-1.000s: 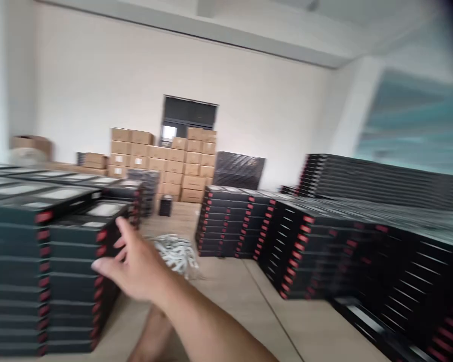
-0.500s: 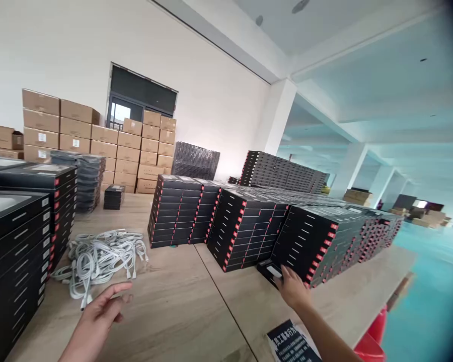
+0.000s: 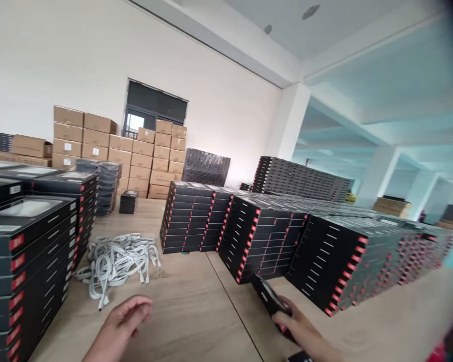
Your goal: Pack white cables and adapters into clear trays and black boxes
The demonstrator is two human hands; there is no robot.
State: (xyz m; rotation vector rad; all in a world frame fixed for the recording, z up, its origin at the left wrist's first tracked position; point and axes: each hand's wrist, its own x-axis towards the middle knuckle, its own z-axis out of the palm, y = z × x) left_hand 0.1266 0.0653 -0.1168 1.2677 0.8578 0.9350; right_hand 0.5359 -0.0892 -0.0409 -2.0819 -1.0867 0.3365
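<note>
Standing on the left side of the wood-grain table (image 3: pixel 189 322) are stacks of flat black boxes (image 3: pixel 41 266), red labels showing at their corners. Just beside them lies a tangle of white cables (image 3: pixel 121 261), and nearer me the left hand (image 3: pixel 125 318) hovers with fingers loosely curled; I can't tell whether thumb and fingertips meet. Toward the far edge sits a small black stack (image 3: pixel 128 202), with brown cartons (image 3: pixel 121 146) piled up behind. Right of the cables, more stacked black boxes (image 3: pixel 264 241) rise beside a seam in the tabletop. Close to their foot, one slim black box (image 3: pixel 265 295) tilts, clamped in the right hand (image 3: pixel 296 323), thumb across it. Beyond that hand, a long block of stacks (image 3: pixel 324 261) runs toward the table's right edge.
</note>
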